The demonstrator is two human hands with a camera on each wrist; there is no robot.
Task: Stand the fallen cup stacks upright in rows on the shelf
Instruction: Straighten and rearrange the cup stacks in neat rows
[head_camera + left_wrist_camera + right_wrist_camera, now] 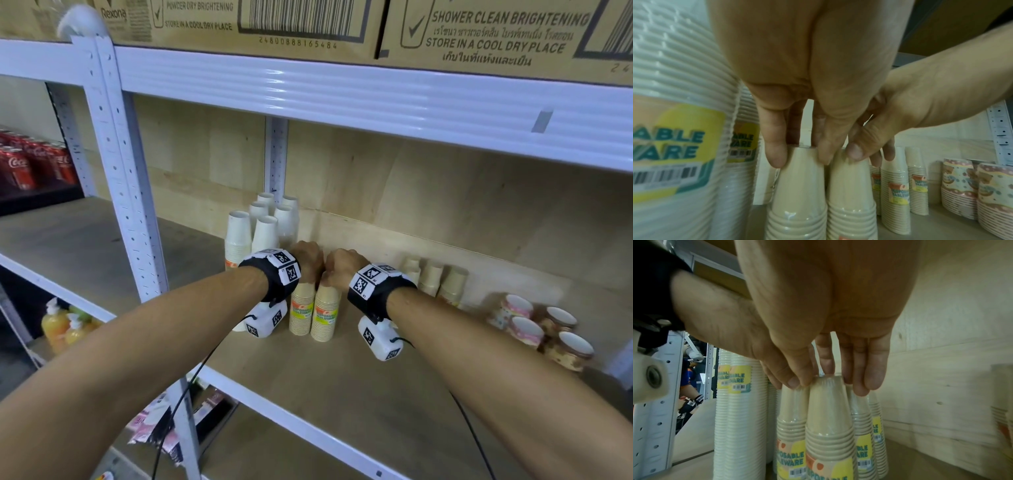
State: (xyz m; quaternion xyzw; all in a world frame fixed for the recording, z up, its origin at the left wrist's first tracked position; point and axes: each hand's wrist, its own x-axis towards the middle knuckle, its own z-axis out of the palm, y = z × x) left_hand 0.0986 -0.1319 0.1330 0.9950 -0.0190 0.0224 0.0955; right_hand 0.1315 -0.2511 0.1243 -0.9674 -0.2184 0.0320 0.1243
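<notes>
Head view: we see both hands side by side on top of two tan cup stacks standing upright near the middle of the wooden shelf (342, 394). Left hand (307, 258) grips the top of the left tan stack (302, 310); in the left wrist view its fingers (777, 155) curl down around the top cup of that stack (799, 186), thumb on the near side. Right hand (340, 265) grips the right tan stack (325, 313); in the right wrist view its thumb and fingers (871, 378) pinch the crinkled wrap at the top of the stack (828, 410). The two stacks touch each other, both wrapped in clear film with yellow labels. Right wrist view also shows two more tan stacks (871, 426) upright just behind the held pair. White cup stacks (263, 222) stand upright in rows to the far left, just beside the left hand. To the right, another group of tan stacks (435, 277) stands against the back wall, and further right are patterned cup stacks (544, 329); from the head view we can't tell whether those stand or lean, though the left wrist view shows them (962, 186) upright. Above, cardboard boxes (496, 34) sit on the upper shelf. Cola cans (30, 164) sit in the bay to the far left. Soap bottles (58, 322) show on a lower level at left.
</notes>
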